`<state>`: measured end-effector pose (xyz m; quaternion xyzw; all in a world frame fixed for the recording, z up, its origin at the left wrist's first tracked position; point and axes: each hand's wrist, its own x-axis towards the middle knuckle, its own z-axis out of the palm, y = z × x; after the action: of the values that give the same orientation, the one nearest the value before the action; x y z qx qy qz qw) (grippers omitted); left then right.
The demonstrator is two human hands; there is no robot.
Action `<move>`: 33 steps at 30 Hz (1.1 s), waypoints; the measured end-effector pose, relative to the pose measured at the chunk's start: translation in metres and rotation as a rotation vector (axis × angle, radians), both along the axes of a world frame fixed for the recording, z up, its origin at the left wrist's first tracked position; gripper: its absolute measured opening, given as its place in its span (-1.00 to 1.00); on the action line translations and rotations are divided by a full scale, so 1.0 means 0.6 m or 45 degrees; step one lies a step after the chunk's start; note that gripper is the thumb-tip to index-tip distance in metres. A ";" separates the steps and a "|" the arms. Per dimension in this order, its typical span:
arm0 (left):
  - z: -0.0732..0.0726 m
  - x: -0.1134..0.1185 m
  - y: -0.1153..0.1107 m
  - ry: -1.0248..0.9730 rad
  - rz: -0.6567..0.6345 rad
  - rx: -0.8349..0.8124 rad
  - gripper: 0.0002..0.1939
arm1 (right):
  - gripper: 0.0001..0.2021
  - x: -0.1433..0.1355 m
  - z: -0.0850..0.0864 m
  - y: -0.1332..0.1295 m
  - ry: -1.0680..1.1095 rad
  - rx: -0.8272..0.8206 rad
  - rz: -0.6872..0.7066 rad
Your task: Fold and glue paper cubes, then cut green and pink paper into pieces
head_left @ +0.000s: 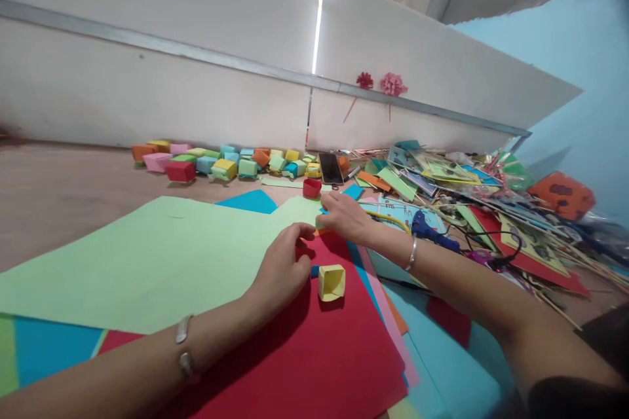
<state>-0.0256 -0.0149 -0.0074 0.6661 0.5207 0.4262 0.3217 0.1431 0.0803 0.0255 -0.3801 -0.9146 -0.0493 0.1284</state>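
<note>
My left hand (284, 260) is over the red paper (339, 347), its fingers curved and the thumb apart, with nothing visible between them. Just beside its thumb lie a small blue paper piece (315, 271) and an open yellow paper box (331, 283), whose hollow side faces me. Farther forward, my right hand (344, 216) has its fingers bent together at the far end of the paper stack. What its fingertips hold, if anything, is too small to make out. A small red paper box (312, 188) stands right behind those fingertips.
Green sheet (162, 262) spreads to the left. Several folded paper boxes (224, 169) line the wall, near a phone (331, 169). On the right are a blue glue gun (432, 232), a cable and a heap of paper cards and sticks (442, 173).
</note>
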 end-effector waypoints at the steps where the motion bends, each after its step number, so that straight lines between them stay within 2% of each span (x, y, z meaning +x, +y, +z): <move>1: -0.001 0.000 0.000 -0.007 0.008 0.014 -0.65 | -0.81 -0.002 -0.002 0.003 0.022 -0.006 0.015; 4: -0.001 0.000 0.002 -0.043 0.042 0.071 -0.74 | -0.85 0.005 0.006 -0.004 0.150 -0.022 0.017; 7: 0.003 -0.001 0.005 -0.105 0.064 0.137 -0.68 | -0.79 0.021 0.028 -0.038 0.342 -0.112 0.018; 8: 0.005 -0.001 0.005 -0.132 0.062 0.157 -0.62 | -0.77 0.025 0.036 -0.053 0.471 -0.238 0.043; 12: 0.012 0.000 -0.001 -0.229 0.004 0.198 -0.50 | -0.77 0.029 0.049 -0.107 1.103 -1.018 0.159; 15: 0.014 0.002 -0.008 -0.245 -0.052 0.223 -0.61 | -0.79 0.028 0.045 -0.127 1.252 -1.211 0.146; 21: 0.016 0.003 -0.011 -0.201 -0.029 0.288 -0.78 | -0.77 0.043 0.044 -0.137 1.443 -1.190 0.089; 27: 0.029 -0.001 -0.020 -0.218 -0.048 0.300 -0.74 | -0.74 0.042 0.044 -0.143 1.635 -1.133 0.038; 30: 0.042 -0.003 -0.037 -0.349 -0.132 0.200 -0.66 | -0.73 0.027 0.037 -0.157 1.553 -1.048 0.144; 33: 0.058 -0.002 -0.051 -0.446 -0.140 0.077 -0.60 | -0.78 0.011 0.033 -0.171 1.299 -0.788 0.284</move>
<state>-0.0267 -0.0454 0.0276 0.6186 0.4064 0.5330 0.4100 0.1499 -0.0221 0.0451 -0.2775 -0.7440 0.4210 0.4385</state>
